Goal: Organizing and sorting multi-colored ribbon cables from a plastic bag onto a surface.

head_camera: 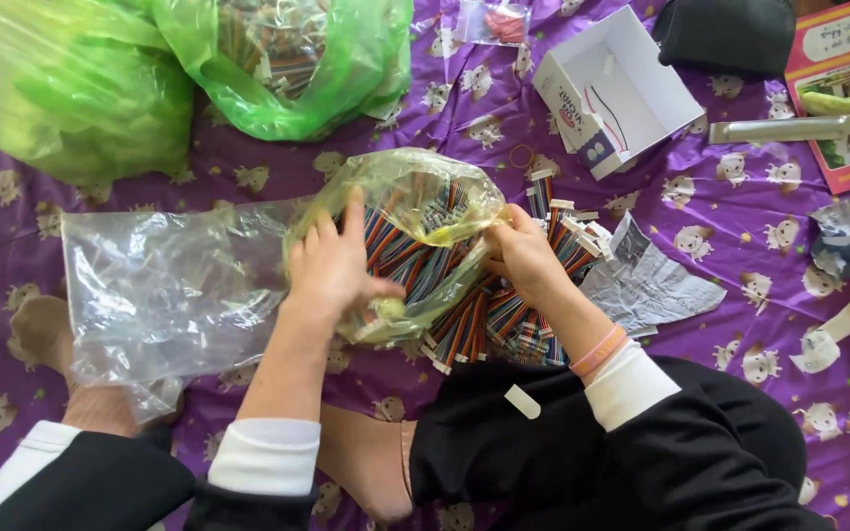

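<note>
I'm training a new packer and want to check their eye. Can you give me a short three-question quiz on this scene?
1. True or false: the left hand rests on a yellowish bag of striped ribbon cables.
2. What is the open box's colour? A white, B black, C green.
3. What sort of cloth lies under everything?

Key: 1 true. 2 A. 3 Purple, with a small animal print.

Bright, even daylight, soft shadows, glare on the clear plastic bag (164, 285), slight edge blur.
</note>
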